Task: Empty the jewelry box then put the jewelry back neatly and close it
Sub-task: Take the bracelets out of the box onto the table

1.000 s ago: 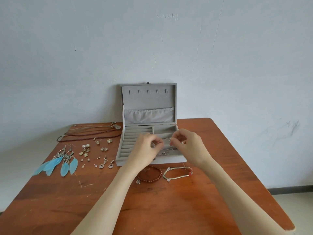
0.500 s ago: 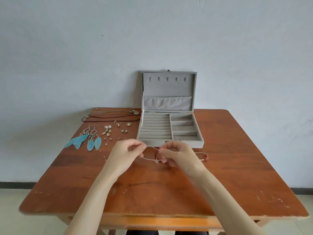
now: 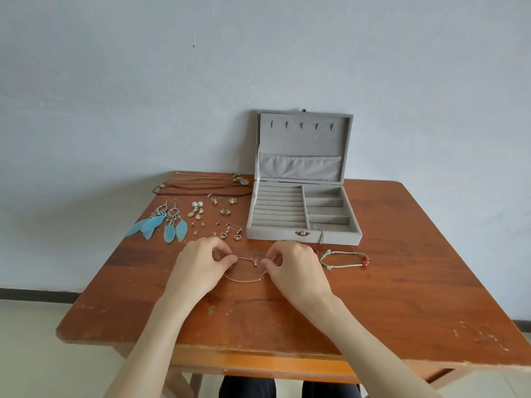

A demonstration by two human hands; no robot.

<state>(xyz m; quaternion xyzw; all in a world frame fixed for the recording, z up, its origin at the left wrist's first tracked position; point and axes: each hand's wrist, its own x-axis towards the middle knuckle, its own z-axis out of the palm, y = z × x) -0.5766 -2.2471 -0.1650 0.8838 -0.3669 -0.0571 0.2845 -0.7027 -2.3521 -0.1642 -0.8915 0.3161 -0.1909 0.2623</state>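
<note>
Head view, looking down at a wooden table [image 3: 402,297] against a pale wall. Both hands low over the tabletop, just in front of the box [image 3: 304,214]. Left hand [image 3: 198,268] pinching one end of a thin chain [image 3: 244,278] between thumb and forefinger, other fingers curled. Right hand [image 3: 296,268] pinching the other end the same way. Chain stretched between the two pinches, small charm hanging near the right fingertips, a slack loop drooping onto the wood below.

Box grey, lid [image 3: 304,145] propped upright near the wall, row of hooks and a fabric pocket inside it. Tray with ring rolls on the left, divided compartments on the right, apparently bare except for something small in the nearest compartment, too small to tell. Another thin chain draped over the front rim near the clasp.

Braided bracelet [image 3: 344,259] with red beads lying right of the right hand, on the table. Feather earrings [image 3: 163,225] at the left, blue. Pearl earrings [image 3: 196,209] beside them. Scatter of small studs [image 3: 221,222] between these and the box. Cord necklaces [image 3: 201,186] laid along the far left edge.
</note>
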